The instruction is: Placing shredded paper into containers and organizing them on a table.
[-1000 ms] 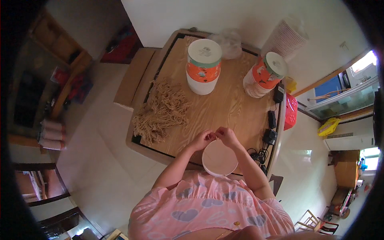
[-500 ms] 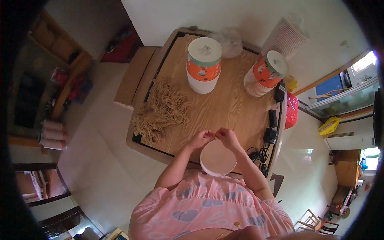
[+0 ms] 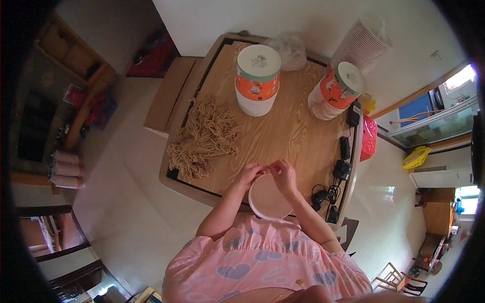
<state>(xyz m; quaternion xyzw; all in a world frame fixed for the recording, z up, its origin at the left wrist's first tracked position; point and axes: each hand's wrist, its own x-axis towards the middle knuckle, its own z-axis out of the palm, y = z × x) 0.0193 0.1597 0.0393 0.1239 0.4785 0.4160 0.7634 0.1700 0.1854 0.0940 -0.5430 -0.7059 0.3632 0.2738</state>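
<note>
A round white paper tub (image 3: 270, 199) sits at the table's near edge, close against my body. At its far rim, my left hand (image 3: 249, 174) and my right hand (image 3: 284, 178) meet with fingertips pinched together. Whatever is between the fingers is too small to make out. To the left lies a loose heap of tan twine strands (image 3: 204, 139). Beyond the hands, an upside-down stack of paper tubs (image 3: 257, 91) has an orange and green printed one on top. A similar stack (image 3: 337, 91) leans at the right.
All this is on a wood-grain table (image 3: 283, 126). Black power adapters with coiled cables (image 3: 332, 194) lie along its right edge. A clear plastic bag (image 3: 288, 50) and a tall sleeve of stacked tubs (image 3: 361, 43) are at the back. A cardboard box (image 3: 174, 91) stands left of the table.
My hands have moved slightly left, with the right hand turning more over the tub's rim. The tub has shifted a little to the left and farther from my body.
</note>
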